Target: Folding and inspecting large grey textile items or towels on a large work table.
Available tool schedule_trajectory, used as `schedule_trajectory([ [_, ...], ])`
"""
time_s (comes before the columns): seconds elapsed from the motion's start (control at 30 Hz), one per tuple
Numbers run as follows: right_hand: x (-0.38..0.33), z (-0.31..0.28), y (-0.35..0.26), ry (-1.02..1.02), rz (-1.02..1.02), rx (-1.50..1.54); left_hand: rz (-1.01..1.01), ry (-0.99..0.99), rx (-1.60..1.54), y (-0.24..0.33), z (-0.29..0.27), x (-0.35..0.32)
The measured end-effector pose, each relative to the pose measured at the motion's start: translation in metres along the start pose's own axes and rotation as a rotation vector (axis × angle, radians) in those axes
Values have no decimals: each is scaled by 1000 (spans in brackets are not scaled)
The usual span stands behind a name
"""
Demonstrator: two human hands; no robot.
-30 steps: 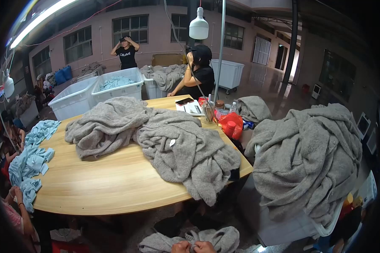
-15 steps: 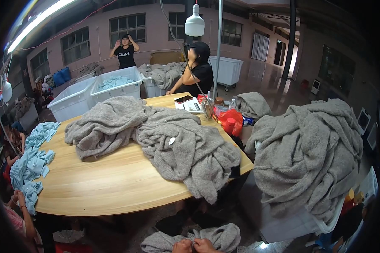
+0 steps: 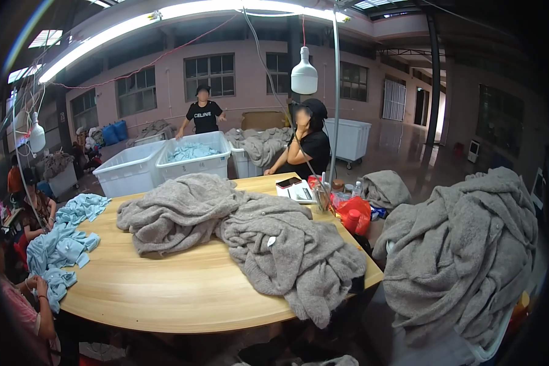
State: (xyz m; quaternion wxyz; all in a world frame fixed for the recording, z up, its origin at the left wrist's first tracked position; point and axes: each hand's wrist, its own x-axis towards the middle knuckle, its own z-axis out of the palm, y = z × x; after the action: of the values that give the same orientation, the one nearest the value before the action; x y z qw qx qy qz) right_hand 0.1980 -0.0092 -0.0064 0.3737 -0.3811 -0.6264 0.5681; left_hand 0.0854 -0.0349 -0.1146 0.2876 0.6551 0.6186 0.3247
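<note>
Neither of my hands shows at this moment; both are below the lower edge of the head view. A small strip of a grey knit garment [image 3: 335, 362] peeks in at that edge, and the rest of it is cut off. In front of me, two heaps of grey knit garments, a farther one [image 3: 177, 210] and a nearer one [image 3: 293, 250], lie crumpled against each other on a wooden table [image 3: 165, 293]. The nearer heap carries a small white tag [image 3: 271, 241] and hangs over the table's front edge.
A tall grey garment pile [image 3: 463, 250] overflows a white bin at right. Light-blue garments [image 3: 61, 244] line the table's left edge, where a person in pink [image 3: 27, 311] handles one. Two people in black stand or sit beyond, near white bins [image 3: 195, 163]. A bulb [image 3: 304, 76] hangs overhead.
The view has tilted up, so my two hands, which gripped the grey garment at the bottom, have dropped out of the picture. The far person has lowered their arms from their head.
</note>
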Motion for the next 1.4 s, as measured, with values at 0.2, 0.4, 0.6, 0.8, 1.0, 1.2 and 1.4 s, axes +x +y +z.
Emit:
schedule_trajectory([
  [0.2, 0, -4, 104, -63, -103, 23, 151, 296, -138, 66, -53, -1],
  [0.4, -1, -4, 90, -265, 199, 428, -58, 66, -146, 44, -52, -2],
  [0.6, 0, 4, 112, -197, 90, 337, -126, 64, -498, 34, -38, 0],
  [0.8, -2, -9, 110, -259, 523, 403, -178, 47, -367, 43, -49, 0],
  [1.0, 3, -14, 71, -293, 625, 429, -251, 36, -161, 49, -53, 0],
  [1.2, -1, -3, 95, -239, 438, 500, -160, 163, -89, 48, -45, -4],
  [1.4, -2, -6, 103, -273, 73, 299, 17, 177, -17, 54, -51, 1],
])
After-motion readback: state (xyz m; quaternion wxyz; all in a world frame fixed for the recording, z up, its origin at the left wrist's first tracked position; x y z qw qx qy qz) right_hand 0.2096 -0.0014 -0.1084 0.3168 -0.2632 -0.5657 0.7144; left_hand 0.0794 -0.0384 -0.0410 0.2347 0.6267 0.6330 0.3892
